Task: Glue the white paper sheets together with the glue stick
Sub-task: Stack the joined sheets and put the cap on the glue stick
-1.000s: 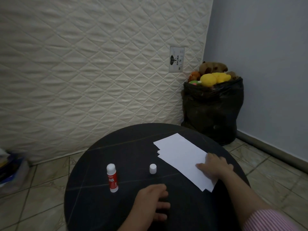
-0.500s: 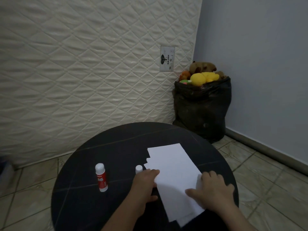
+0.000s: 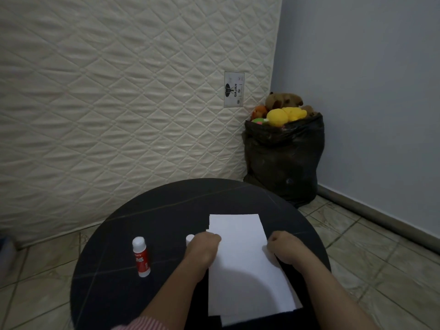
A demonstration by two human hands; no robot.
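Observation:
A stack of white paper sheets point(image 3: 240, 263) lies lengthwise on the round black table point(image 3: 166, 210), its lower sheets peeking out at the near end. My left hand point(image 3: 202, 250) grips the stack's left edge with curled fingers. My right hand point(image 3: 287, 250) holds the right edge the same way. The glue stick point(image 3: 141, 257), red with a white top, stands upright left of the paper, apart from both hands. Its small white cap point(image 3: 189, 238) sits just behind my left hand, partly hidden by it.
A quilted cream mattress point(image 3: 119, 103) leans against the wall behind the table. A black bag point(image 3: 283, 163) stuffed with plush toys stands in the corner at the right. Tiled floor surrounds the table.
The stack has turned from a diagonal to lie straight towards me. My left hand came off the table onto the paper's left edge, and my right hand shifted to the right edge.

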